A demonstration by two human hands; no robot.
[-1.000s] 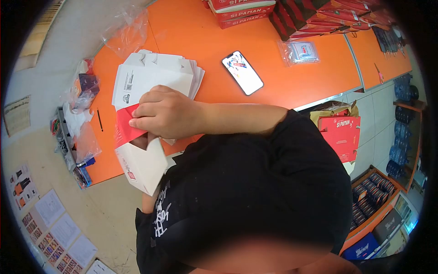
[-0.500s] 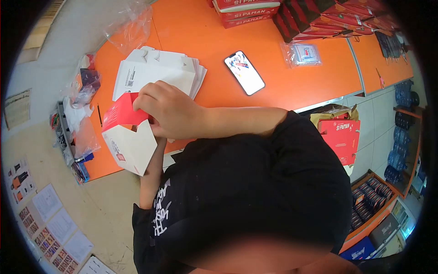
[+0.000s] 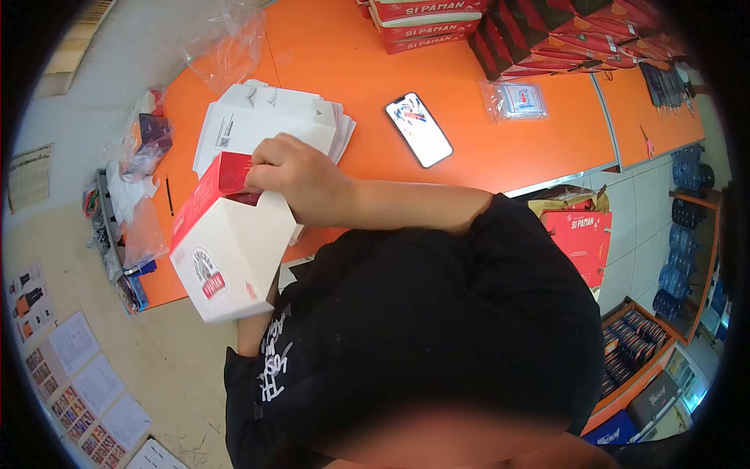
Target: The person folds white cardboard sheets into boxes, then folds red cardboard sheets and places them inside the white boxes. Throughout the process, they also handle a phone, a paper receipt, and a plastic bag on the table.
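Note:
A red and white cardboard food box (image 3: 223, 250), partly folded up, is tilted in the air over the table's left front edge. A round printed logo shows on its white side. My right hand (image 3: 301, 180) grips the box's red upper edge, fingers curled over it. My left hand is hidden behind the box; only a bit of its forearm (image 3: 251, 334) shows below. Just beyond lies a stack of flat white box blanks (image 3: 273, 121) with printed text on the top one.
On the orange table (image 3: 336, 62) lie a lit phone (image 3: 419, 129), a plastic packet (image 3: 522, 102) and a pencil (image 3: 169, 195). Stacked red boxes (image 3: 428, 27) stand at the back. Red flat cartons (image 3: 578, 246) sit low on the right. Plastic bags (image 3: 226, 47) are at the left.
The box has come nearer and turned, so its white logo side shows larger and lower. My right hand has shifted slightly right, still on the red edge.

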